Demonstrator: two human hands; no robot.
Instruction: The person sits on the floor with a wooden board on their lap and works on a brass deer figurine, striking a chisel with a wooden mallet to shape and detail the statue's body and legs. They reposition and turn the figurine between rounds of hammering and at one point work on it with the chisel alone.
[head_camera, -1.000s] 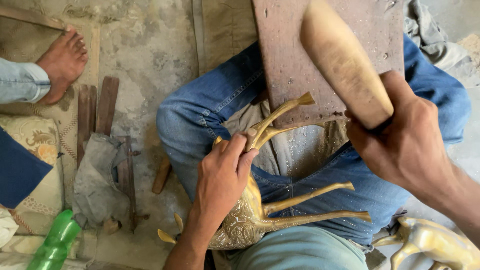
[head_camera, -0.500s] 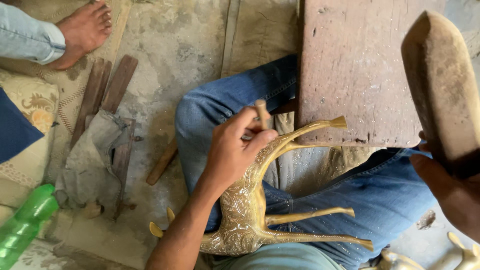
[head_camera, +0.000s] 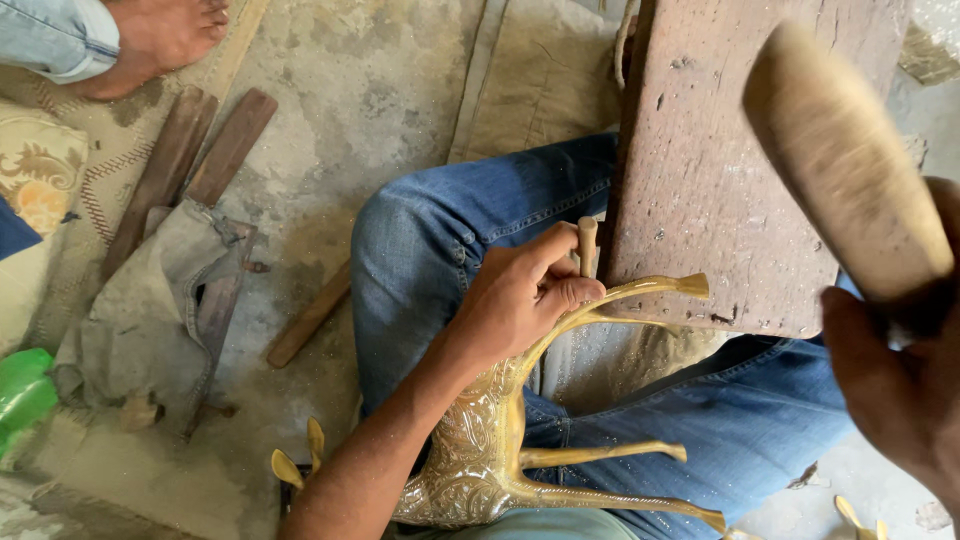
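Note:
A brass deer figure (head_camera: 480, 455) with an engraved body lies on its side across my lap, its legs pointing right. My left hand (head_camera: 520, 300) rests on the figure near the front legs and grips a small chisel-like tool (head_camera: 587, 245) upright against the metal. My right hand (head_camera: 900, 390) is raised at the right edge, closed round the handle of a wooden mallet (head_camera: 840, 160), which is blurred and held above the figure. A worn wooden board (head_camera: 740, 130) leans over my right knee, and the front leg tips touch its lower edge.
Another person's bare foot (head_camera: 160, 35) and jeans cuff sit at the top left. Wooden sticks (head_camera: 190, 165) and a grey cloth (head_camera: 150, 310) lie on the concrete floor, a green bottle (head_camera: 20, 395) at the left edge. Small brass pieces (head_camera: 300, 455) lie near my elbow.
The mallet has swung from the upper middle to the right and nearer the camera. My left hand has shifted on the deer's front legs, and the chisel-like tool now shows in it.

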